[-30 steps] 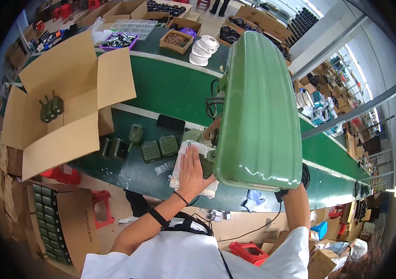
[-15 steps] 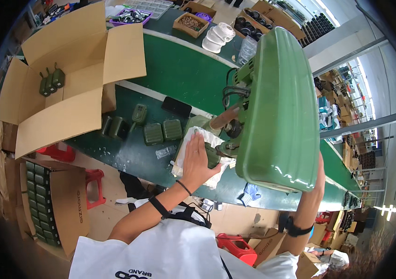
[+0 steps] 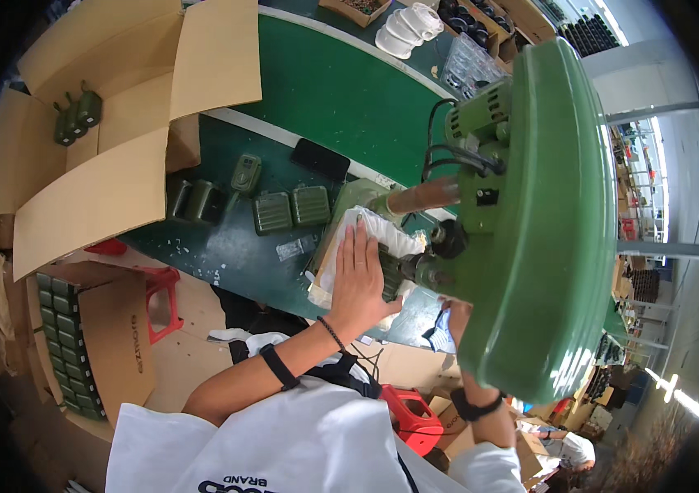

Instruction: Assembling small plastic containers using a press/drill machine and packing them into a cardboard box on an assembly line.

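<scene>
A green drill press [image 3: 542, 222] stands over the bench, its chuck [image 3: 430, 271] low above a dark green ribbed case [image 3: 389, 275]. White cloth-like wrapping [image 3: 382, 230] covers the support beneath that case. My left hand [image 3: 358, 275] lies along the case's left side, fingers stretched over the wrapping and thumb round the near end, holding it in place. My right hand [image 3: 458, 320] is beside the bench edge, near a blue-and-white cloth [image 3: 441, 333]; the machine's head covers much of it, so its fingers are hidden.
Left of the machine lie two green cases [image 3: 292, 209], a smaller green device [image 3: 246, 173], more dark cases [image 3: 195, 201], a black phone [image 3: 320, 158] and a clear packet [image 3: 295, 247]. An open carton [image 3: 95, 193] stands far left. Red stools [image 3: 412, 419] are below.
My right hand has come down from behind the machine's head to near the bench edge. My left hand stays at the case. The view has shifted, so the machine appears further right.
</scene>
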A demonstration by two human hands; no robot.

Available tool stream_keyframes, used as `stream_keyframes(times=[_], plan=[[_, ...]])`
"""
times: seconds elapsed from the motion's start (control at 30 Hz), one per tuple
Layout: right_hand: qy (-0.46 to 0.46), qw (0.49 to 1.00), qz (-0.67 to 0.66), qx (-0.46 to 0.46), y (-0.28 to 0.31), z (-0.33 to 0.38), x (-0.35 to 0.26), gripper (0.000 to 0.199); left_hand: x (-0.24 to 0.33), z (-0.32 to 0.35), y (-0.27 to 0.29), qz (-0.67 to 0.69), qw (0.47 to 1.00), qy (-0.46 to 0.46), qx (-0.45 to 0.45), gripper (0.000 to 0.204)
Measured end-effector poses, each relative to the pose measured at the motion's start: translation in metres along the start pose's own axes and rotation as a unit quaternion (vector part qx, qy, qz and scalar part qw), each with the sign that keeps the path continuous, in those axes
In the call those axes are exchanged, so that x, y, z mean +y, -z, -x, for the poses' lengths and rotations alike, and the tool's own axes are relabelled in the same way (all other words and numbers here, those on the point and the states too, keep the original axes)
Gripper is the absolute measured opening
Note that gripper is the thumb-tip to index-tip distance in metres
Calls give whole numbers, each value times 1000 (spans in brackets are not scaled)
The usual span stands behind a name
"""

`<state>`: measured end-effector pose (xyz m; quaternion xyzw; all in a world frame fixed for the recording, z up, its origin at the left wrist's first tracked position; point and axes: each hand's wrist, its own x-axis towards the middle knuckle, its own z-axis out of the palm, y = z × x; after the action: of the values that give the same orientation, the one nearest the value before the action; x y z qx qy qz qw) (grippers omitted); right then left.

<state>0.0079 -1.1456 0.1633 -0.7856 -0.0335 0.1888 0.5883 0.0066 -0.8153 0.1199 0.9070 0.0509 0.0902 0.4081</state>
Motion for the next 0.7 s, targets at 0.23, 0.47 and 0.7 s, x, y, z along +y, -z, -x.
stream_keyframes(times=[0.23, 0.47, 0.7], plan=[[62, 989, 103, 90, -18, 33, 34, 57, 4, -1, 0, -7, 1000, -11, -6, 113], [165, 933, 189, 258, -59, -37, 14, 65, 11, 8, -5, -34, 997, -44, 56, 118], [249, 884, 106, 381, -46, -89, -210, 42, 19, 31, -17, -25, 997, -13, 76, 112]])
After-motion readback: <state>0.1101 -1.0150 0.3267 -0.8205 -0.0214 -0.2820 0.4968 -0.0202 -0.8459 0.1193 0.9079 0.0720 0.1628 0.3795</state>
